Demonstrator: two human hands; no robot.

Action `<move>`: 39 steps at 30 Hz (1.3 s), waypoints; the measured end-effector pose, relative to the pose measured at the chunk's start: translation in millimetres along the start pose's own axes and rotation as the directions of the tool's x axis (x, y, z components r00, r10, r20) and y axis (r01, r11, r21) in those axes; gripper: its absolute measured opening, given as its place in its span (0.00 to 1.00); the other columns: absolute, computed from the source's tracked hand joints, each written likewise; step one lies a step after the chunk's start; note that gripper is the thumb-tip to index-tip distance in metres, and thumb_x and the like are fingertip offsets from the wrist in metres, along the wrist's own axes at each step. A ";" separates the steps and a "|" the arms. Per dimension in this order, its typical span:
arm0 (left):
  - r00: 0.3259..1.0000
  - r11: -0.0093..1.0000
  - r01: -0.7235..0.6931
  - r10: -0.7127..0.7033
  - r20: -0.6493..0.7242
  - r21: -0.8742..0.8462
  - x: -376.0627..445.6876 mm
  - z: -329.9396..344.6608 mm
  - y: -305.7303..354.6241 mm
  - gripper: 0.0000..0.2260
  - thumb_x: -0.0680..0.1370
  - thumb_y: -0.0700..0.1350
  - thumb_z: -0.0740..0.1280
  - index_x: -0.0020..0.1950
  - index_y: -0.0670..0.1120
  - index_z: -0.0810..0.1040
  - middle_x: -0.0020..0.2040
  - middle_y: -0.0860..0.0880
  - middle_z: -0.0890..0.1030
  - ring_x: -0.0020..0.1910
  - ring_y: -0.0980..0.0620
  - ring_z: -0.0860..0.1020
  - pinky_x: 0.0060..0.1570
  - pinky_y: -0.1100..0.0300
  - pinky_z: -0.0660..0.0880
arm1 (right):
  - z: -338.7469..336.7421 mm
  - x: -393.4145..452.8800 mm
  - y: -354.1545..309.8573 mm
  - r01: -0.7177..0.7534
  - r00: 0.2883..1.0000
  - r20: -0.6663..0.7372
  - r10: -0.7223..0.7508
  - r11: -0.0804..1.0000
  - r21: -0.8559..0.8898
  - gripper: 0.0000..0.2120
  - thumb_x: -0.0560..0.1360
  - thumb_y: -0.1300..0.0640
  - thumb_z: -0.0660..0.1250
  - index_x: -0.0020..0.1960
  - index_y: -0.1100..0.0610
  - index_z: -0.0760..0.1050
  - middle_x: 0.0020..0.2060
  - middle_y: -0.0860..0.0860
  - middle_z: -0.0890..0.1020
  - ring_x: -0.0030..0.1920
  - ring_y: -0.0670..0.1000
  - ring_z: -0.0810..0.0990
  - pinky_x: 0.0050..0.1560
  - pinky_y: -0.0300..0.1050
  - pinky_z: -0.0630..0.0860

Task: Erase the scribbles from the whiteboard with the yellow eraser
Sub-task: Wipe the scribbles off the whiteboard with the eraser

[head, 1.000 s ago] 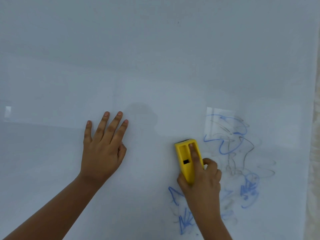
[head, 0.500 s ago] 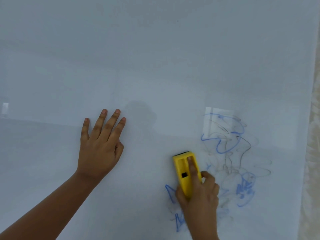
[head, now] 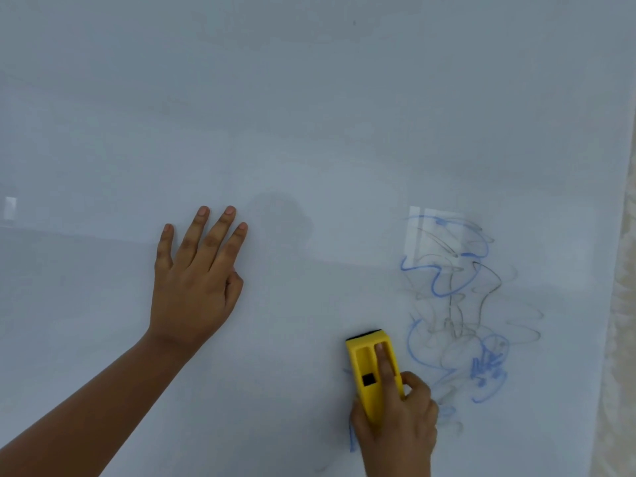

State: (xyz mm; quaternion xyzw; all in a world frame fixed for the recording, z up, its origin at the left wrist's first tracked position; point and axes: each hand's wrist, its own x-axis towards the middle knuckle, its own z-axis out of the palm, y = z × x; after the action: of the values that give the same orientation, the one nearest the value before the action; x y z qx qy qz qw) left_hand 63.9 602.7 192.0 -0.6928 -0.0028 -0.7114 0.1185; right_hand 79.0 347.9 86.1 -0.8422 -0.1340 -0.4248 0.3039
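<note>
The whiteboard [head: 309, 115] fills almost the whole view. My right hand [head: 399, 418] grips the yellow eraser [head: 370, 370] at the lower right, index finger laid along its top, and presses it flat on the board. Blue and grey scribbles [head: 454, 297] spread to the right of the eraser, partly smeared. A short blue stroke [head: 351, 438] shows just left of my right wrist. My left hand [head: 196, 280] lies flat on the board at centre left, fingers spread, holding nothing.
The board's right edge [head: 619, 270] runs down the frame, with a pale patterned curtain or wall [head: 624, 339] beyond it. A bright window reflection [head: 423, 232] sits on the top of the scribbles.
My right hand has slid the eraser down the board, wiping away most of the blue marks at the lower left of the scribbles. My left hand has stayed put.
</note>
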 end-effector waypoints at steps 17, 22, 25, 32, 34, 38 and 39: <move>1.000 1.000 -0.007 0.007 -0.003 0.002 -0.2 -0.9 -0.7 0.21 0.78 0.41 0.54 0.71 0.42 0.69 0.72 0.43 0.68 0.72 0.40 0.65 0.70 0.39 0.56 | 28.2 -34.4 18.5 0.058 0.994 0.096 -0.057 0.998 -0.012 0.37 0.52 0.45 0.67 0.61 0.37 0.67 0.41 0.52 0.74 0.25 0.56 0.74 0.23 0.44 0.72; 1.000 1.000 0.000 0.000 0.001 0.000 0.3 -1.3 0.1 0.21 0.77 0.40 0.54 0.70 0.42 0.69 0.72 0.43 0.69 0.72 0.41 0.65 0.70 0.38 0.56 | 23.4 -39.5 66.4 0.158 0.962 -0.219 -0.161 0.987 -0.034 0.25 0.65 0.54 0.61 0.61 0.40 0.69 0.20 0.53 0.72 0.16 0.48 0.65 0.24 0.38 0.67; 1.000 1.000 -0.001 0.001 0.001 0.001 -0.2 -0.8 0.3 0.21 0.77 0.40 0.54 0.70 0.42 0.69 0.72 0.43 0.69 0.72 0.41 0.65 0.70 0.38 0.57 | 7.6 -31.9 67.3 0.042 0.998 -0.047 -0.042 0.999 -0.008 0.34 0.57 0.43 0.60 0.64 0.43 0.65 0.31 0.60 0.76 0.22 0.57 0.73 0.25 0.49 0.73; 1.000 1.000 -0.003 0.003 -0.007 -0.001 -0.9 -0.5 -0.9 0.21 0.78 0.40 0.54 0.71 0.42 0.69 0.72 0.43 0.68 0.72 0.40 0.65 0.70 0.39 0.56 | 23.5 -36.8 41.6 0.007 0.989 0.145 -0.006 1.000 -0.005 0.29 0.57 0.44 0.59 0.59 0.44 0.70 0.41 0.54 0.74 0.25 0.57 0.72 0.26 0.47 0.73; 1.000 1.000 -0.006 0.006 -0.012 -0.001 -0.8 -0.3 -1.5 0.21 0.78 0.40 0.54 0.71 0.42 0.69 0.72 0.43 0.68 0.72 0.40 0.64 0.70 0.39 0.56 | 26.7 -36.8 57.3 0.071 0.997 0.005 -0.072 0.997 0.016 0.22 0.64 0.51 0.59 0.58 0.43 0.72 0.31 0.56 0.78 0.22 0.53 0.71 0.28 0.43 0.71; 1.000 1.000 0.003 -0.003 -0.020 0.008 -1.3 -0.6 -0.5 0.21 0.78 0.40 0.55 0.71 0.42 0.69 0.72 0.42 0.69 0.72 0.41 0.64 0.70 0.39 0.56 | -1.3 -38.2 91.3 -0.024 0.989 -0.143 0.020 0.999 -0.023 0.33 0.63 0.45 0.57 0.68 0.35 0.58 0.29 0.62 0.77 0.20 0.55 0.72 0.25 0.49 0.73; 1.000 1.000 0.005 -0.005 -0.017 0.009 -1.7 -0.7 0.2 0.21 0.78 0.40 0.55 0.71 0.42 0.69 0.72 0.42 0.69 0.72 0.41 0.64 0.70 0.39 0.57 | -10.5 -34.5 90.4 -0.078 0.993 -0.091 0.077 0.997 -0.011 0.39 0.59 0.43 0.58 0.70 0.34 0.53 0.33 0.63 0.77 0.23 0.58 0.74 0.27 0.52 0.74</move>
State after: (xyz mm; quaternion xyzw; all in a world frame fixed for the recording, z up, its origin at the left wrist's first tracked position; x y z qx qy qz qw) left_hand 63.2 602.7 190.3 -0.6861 -0.0068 -0.7175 0.1201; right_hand 95.3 271.9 27.4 -0.8287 -0.0841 -0.4515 0.3199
